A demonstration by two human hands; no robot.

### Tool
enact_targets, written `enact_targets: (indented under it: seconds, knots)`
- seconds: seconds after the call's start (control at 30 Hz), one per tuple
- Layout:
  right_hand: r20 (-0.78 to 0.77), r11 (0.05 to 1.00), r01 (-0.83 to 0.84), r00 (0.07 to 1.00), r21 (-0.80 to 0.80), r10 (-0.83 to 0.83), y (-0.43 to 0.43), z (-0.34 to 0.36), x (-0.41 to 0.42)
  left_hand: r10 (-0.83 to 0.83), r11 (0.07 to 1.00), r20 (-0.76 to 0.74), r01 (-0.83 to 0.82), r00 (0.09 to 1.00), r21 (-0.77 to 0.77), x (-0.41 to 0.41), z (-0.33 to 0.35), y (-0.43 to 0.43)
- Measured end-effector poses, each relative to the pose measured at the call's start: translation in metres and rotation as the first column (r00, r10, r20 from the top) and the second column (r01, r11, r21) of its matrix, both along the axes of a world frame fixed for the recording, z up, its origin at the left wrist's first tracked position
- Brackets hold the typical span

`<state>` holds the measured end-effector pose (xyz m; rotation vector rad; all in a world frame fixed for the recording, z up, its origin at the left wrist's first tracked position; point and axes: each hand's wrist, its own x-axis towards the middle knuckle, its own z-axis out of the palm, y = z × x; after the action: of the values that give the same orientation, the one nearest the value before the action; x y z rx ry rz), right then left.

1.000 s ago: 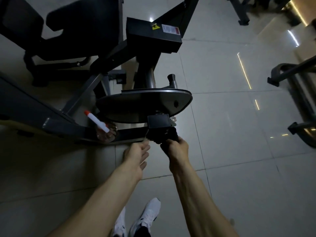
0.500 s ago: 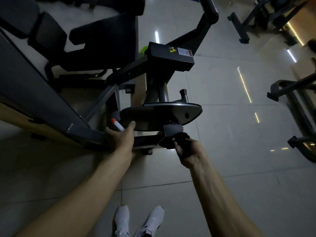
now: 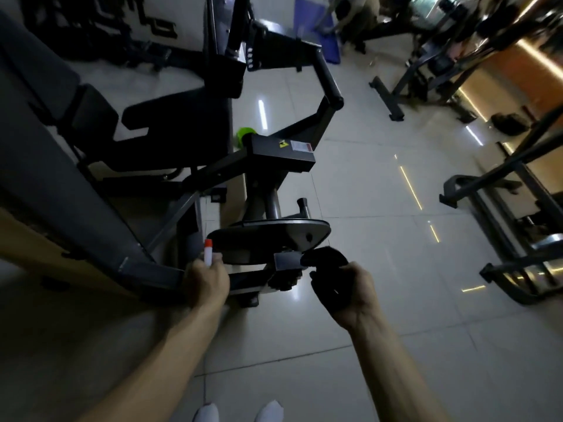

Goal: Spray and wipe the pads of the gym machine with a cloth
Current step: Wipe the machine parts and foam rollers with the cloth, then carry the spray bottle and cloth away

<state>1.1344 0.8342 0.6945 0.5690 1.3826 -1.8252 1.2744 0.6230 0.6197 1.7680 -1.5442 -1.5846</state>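
Note:
My left hand (image 3: 207,283) grips a spray bottle (image 3: 208,252) whose white nozzle with an orange tip sticks up above my fingers, right beside the machine's lower frame. My right hand (image 3: 350,292) holds a bunched black cloth (image 3: 326,269), lifted just off the small bracket under the round black disc (image 3: 268,237). The gym machine's black seat pad (image 3: 170,132) and dark back pad (image 3: 39,95) lie further up and to the left. A black roller pad (image 3: 327,77) sticks out at the top of the machine's arm.
Pale tiled floor (image 3: 396,345) spreads to the right and below. Other dark machine frames (image 3: 499,208) stand along the right edge and at the top right. My white shoes (image 3: 237,412) show at the bottom. A green object (image 3: 243,135) sits behind the machine's arm.
My left hand reached left and picked the spray bottle up from the floor by the frame. My right hand drew the cloth back from the bracket. The view has tilted upward.

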Motion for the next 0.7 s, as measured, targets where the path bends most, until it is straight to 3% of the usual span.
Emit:
enact_targets:
  seconds: [0.1,0.2,0.3,0.43,0.5,0.57,0.7]
  knots:
    - [0.007,0.98,0.059,0.998,-0.19,-0.059,0.006,0.033,-0.01,-0.136,0.99,-0.173,0.13,0.975,-0.045,-0.01,0.058,0.016]
    - [-0.215,0.964,-0.086,0.976,-0.25,0.031,0.01,0.058,-0.042,-0.257,0.965,-0.328,0.258,0.909,-0.044,-0.049,0.116,0.032]
    - [-0.424,0.963,-0.246,0.888,-0.114,0.177,0.018,0.077,-0.083,-0.357,0.904,-0.462,0.424,0.812,0.046,-0.101,0.158,0.054]
    - [-0.514,0.998,-0.06,0.855,0.035,0.069,0.041,0.106,-0.159,-0.423,0.819,-0.524,0.559,0.74,0.128,-0.197,0.185,0.095]
    - [-0.649,0.993,-0.011,0.756,0.115,0.084,0.056,0.121,-0.199,-0.468,0.751,-0.566,0.643,0.679,0.151,-0.25,0.196,0.124]
    - [-0.747,0.972,-0.094,0.626,0.215,0.226,0.07,0.133,-0.237,-0.504,0.686,-0.594,0.709,0.627,0.166,-0.302,0.206,0.156]
    - [-0.705,0.89,-0.24,0.545,0.387,0.453,0.094,0.145,-0.301,-0.529,0.684,-0.538,0.705,0.656,0.187,-0.395,0.214,0.207]
